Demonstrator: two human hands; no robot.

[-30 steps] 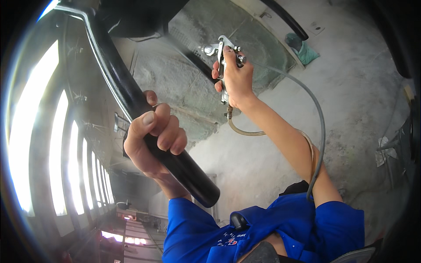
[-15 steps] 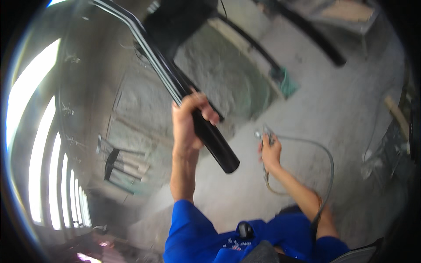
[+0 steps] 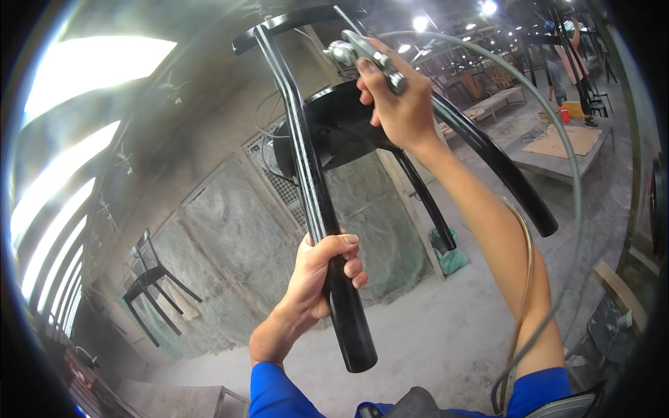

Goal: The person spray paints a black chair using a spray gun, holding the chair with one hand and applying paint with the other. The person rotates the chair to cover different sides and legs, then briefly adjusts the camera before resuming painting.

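Note:
A glossy black chair (image 3: 340, 132) fills the upper middle, its seat, curved back rail and several legs showing. My left hand (image 3: 313, 279) is wrapped around the lower part of its nearest leg, whose round end points down toward me. In my right hand (image 3: 404, 104), raised to the right of the seat, is a metal spray gun (image 3: 369, 57). The gun's silver head faces left, toward the chair, and does not touch it. A grey hose (image 3: 573, 160) arcs from the gun down past my right forearm, beside a thinner brownish tube (image 3: 524, 279).
Another dark chair (image 3: 157, 275) hangs at the left before dusty greenish wall panels (image 3: 233, 202). A low table (image 3: 596, 157) with cardboard stands at the right, a person (image 3: 568, 59) beyond it. A green bag (image 3: 453, 261) lies at the wall's foot. Bright windows line the left.
My right hand has risen with the spray gun from low on the right to beside the chair's seat. The view has tilted up; my left hand still grips the leg.

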